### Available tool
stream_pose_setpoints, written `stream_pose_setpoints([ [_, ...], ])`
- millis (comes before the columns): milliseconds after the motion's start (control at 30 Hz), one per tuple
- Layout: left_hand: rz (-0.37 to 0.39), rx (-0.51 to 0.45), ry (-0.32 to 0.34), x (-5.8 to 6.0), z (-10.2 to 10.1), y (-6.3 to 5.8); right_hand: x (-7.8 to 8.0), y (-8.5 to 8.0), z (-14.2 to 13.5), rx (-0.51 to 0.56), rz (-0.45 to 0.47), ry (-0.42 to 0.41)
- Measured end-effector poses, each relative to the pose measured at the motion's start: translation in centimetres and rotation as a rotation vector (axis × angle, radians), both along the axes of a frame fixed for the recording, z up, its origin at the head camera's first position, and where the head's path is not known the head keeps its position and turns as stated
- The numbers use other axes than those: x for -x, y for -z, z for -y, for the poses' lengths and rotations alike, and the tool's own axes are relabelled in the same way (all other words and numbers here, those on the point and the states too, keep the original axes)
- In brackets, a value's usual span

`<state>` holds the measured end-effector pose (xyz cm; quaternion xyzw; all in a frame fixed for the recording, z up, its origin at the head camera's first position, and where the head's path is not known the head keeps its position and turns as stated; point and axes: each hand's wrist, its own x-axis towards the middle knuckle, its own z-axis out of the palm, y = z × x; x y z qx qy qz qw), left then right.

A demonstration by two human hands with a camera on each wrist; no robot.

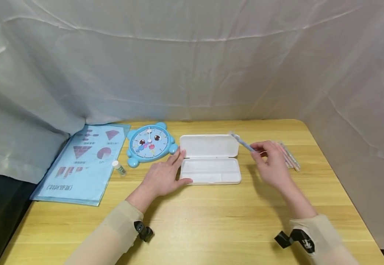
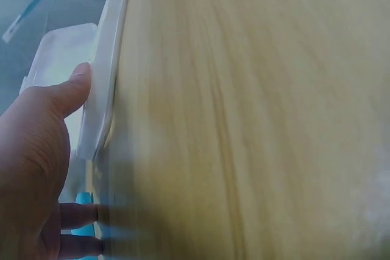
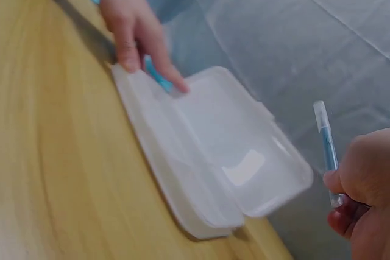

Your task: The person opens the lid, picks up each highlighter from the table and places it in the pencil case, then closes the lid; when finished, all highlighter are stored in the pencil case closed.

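A blue pen [image 1: 244, 143] is hanging above the table [image 1: 212, 224], just right of a white pencil case [image 1: 209, 146], with its clear-capped end slanting up and leftward towards the lid's far right corner. The right hand [image 1: 273, 163] is pinching the pen near its other end, the thumb and fingers closing on it without any gap that shows. The pencil case is lying open, its lid folding back away from the person and its base sitting nearer, with low walls dividing the inside into compartments. The left hand [image 1: 162, 177] is touching the case's left end; its fingers are spreading wide, the thumb resting on the near left corner and the forefinger reaching the lid's edge by the hinge, gripping nothing.

Beyond the right hand, several pens [image 1: 290, 156] in pale colours are lying together on the table, partly hiding behind that hand. On the other side, a blue toy clock [image 1: 150, 143] with a cartoon face is lying near the left hand. A glue stick [image 1: 119, 168] with a white cap is sitting between the clock and a blue folder [image 1: 86, 162] showing printed charts. Grey cloth [image 1: 192, 73] is hanging behind the table.
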<state>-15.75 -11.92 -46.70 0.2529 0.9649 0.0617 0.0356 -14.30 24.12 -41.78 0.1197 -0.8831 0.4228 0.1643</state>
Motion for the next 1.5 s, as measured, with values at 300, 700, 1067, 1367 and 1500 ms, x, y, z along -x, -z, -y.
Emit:
stream_pose_setpoints([
  [300,0.026,0.042,-0.046,-0.1,-0.9,-0.4,0.9,1.8,3.3,-0.075,0.007,-0.154],
  [700,0.013,0.034,-0.056,-0.1,-1.2,-0.3,1.7,3.6,6.3,-0.172,0.119,-0.279],
  [1067,0.028,0.027,-0.055,0.0,-1.2,-0.5,2.0,4.6,7.2,-0.271,0.193,-0.327],
  [1367,0.031,0.038,-0.054,-0.1,-1.1,-0.3,2.3,4.2,7.0,-0.305,0.215,-0.386],
  [1500,0.037,0.033,-0.053,-0.2,-0.9,-0.3,2.0,3.6,6.5,-0.265,0.204,-0.406],
])
